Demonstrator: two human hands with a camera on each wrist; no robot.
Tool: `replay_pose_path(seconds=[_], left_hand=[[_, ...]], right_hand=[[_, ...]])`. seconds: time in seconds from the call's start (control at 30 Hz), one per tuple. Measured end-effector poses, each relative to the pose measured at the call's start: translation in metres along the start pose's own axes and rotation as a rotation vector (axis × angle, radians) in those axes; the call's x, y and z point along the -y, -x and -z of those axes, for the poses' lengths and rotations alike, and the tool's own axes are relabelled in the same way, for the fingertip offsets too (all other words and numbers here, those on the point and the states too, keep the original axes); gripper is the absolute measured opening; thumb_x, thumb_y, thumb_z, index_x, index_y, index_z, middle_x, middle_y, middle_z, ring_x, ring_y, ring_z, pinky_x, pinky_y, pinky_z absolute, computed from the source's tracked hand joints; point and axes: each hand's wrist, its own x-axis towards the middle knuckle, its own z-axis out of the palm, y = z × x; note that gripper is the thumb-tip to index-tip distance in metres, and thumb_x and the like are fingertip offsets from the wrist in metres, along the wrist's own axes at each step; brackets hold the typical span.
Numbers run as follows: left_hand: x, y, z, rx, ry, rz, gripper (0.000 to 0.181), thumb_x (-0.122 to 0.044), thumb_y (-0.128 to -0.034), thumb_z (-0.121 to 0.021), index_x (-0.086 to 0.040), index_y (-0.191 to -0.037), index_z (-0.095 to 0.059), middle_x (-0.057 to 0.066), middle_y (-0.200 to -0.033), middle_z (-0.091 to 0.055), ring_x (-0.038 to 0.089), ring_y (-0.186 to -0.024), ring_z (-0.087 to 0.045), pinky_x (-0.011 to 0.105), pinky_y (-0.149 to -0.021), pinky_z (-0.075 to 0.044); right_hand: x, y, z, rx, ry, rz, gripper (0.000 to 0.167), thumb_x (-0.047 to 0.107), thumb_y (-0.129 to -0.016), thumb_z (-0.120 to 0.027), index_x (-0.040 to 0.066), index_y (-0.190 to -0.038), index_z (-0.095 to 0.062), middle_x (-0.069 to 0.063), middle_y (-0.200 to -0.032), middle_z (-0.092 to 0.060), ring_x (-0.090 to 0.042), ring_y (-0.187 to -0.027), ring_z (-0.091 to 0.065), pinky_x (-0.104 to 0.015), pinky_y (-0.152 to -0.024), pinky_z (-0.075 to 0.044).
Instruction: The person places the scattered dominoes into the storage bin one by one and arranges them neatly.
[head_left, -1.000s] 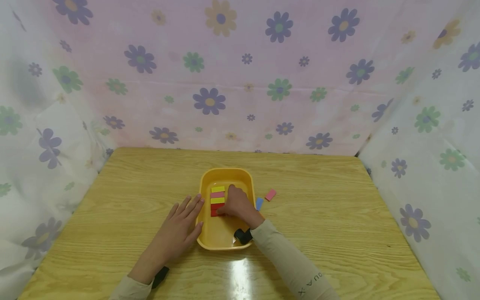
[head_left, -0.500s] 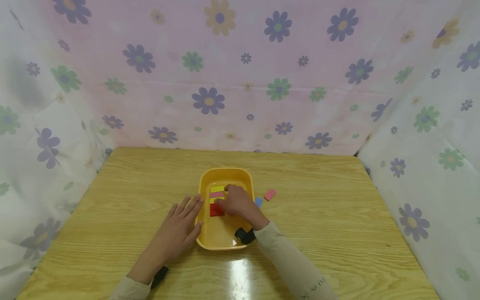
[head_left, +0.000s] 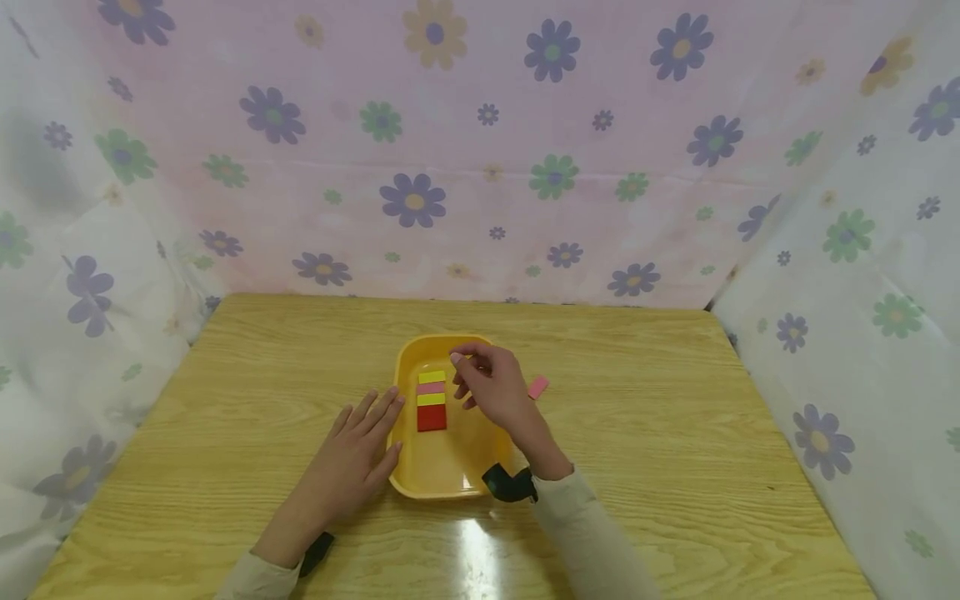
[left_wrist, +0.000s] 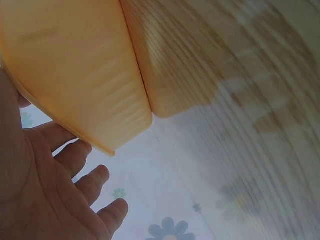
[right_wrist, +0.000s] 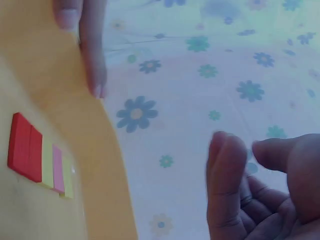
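Note:
A yellow plastic tray (head_left: 442,467) stands on the table. Along its left side lies a row of small flat blocks: a yellow block (head_left: 432,377) at the far end, a pink block (head_left: 431,388), another yellow one, then two red blocks (right_wrist: 26,150) side by side. My left hand (head_left: 352,454) touches the tray's left rim with straight, spread fingers. Above the right side of the tray hovers my right hand (head_left: 492,387), its fingers loosely bent. The right wrist view shows a gap between thumb and forefinger with nothing held there.
A loose pink block (head_left: 538,387) lies on the wooden table (head_left: 660,433) just right of the tray. Flower-patterned curtains (head_left: 480,150) surround the table at the back and both sides. Black wrist straps (head_left: 510,484) show by the cuffs.
My right hand has left the row of blocks and risen to the right. It now hides the blue block seen earlier beside the tray. The left hand stays at the rim.

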Motion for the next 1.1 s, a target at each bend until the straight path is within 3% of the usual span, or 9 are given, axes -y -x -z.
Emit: replay_pose_path(seconds=[0.1,0.27,0.43,0.57,1.1], left_hand=[[0.000,0.000,0.001,0.008,0.004,0.004,0.061,-0.028,-0.1028,-0.057,-0.006,-0.157,-0.038,0.011,-0.164,-0.034,0.040,-0.151,-0.030,0.066,-0.118,-0.025],[0.000,-0.001,0.003,0.019,0.011,0.005,0.061,-0.028,-0.1036,-0.056,-0.006,-0.158,-0.037,0.010,-0.165,-0.033,0.040,-0.151,-0.030,0.066,-0.119,-0.023],[-0.001,0.000,0.002,0.024,0.009,0.010,0.062,-0.029,-0.1039,-0.055,-0.007,-0.158,-0.036,0.010,-0.165,-0.032,0.040,-0.152,-0.029,0.066,-0.119,-0.023],[-0.002,0.000,0.001,0.027,0.014,0.014,0.061,-0.029,-0.1043,-0.054,-0.006,-0.158,-0.036,0.011,-0.165,-0.032,0.040,-0.152,-0.029,0.066,-0.119,-0.023],[-0.002,0.000,0.002,0.003,-0.001,0.006,0.061,-0.027,-0.1025,-0.058,-0.005,-0.156,-0.039,0.011,-0.164,-0.035,0.040,-0.151,-0.031,0.066,-0.118,-0.025]], right_hand=[[0.002,0.003,0.005,-0.049,-0.084,0.051,0.026,0.020,-0.106,-0.055,0.003,-0.118,-0.070,-0.014,-0.083,-0.066,-0.023,-0.067,-0.067,-0.026,-0.056,-0.058],[-0.001,0.007,0.013,-0.138,-0.210,0.136,0.028,0.019,-0.108,-0.051,-0.002,-0.112,-0.070,-0.009,-0.079,-0.064,-0.020,-0.063,-0.063,-0.022,-0.054,-0.054],[-0.016,0.007,0.026,-0.232,-0.265,0.179,0.032,0.020,-0.109,-0.049,-0.006,-0.105,-0.069,-0.003,-0.072,-0.061,-0.019,-0.058,-0.058,-0.020,-0.051,-0.051],[-0.031,0.008,0.036,-0.274,-0.271,0.146,0.033,0.021,-0.109,-0.049,-0.004,-0.102,-0.069,-0.003,-0.071,-0.060,-0.016,-0.057,-0.055,-0.020,-0.050,-0.050],[-0.069,0.020,0.059,-0.287,-0.224,0.032,0.035,0.021,-0.110,-0.046,-0.005,-0.100,-0.068,-0.005,-0.070,-0.059,-0.016,-0.057,-0.055,-0.021,-0.050,-0.048]])
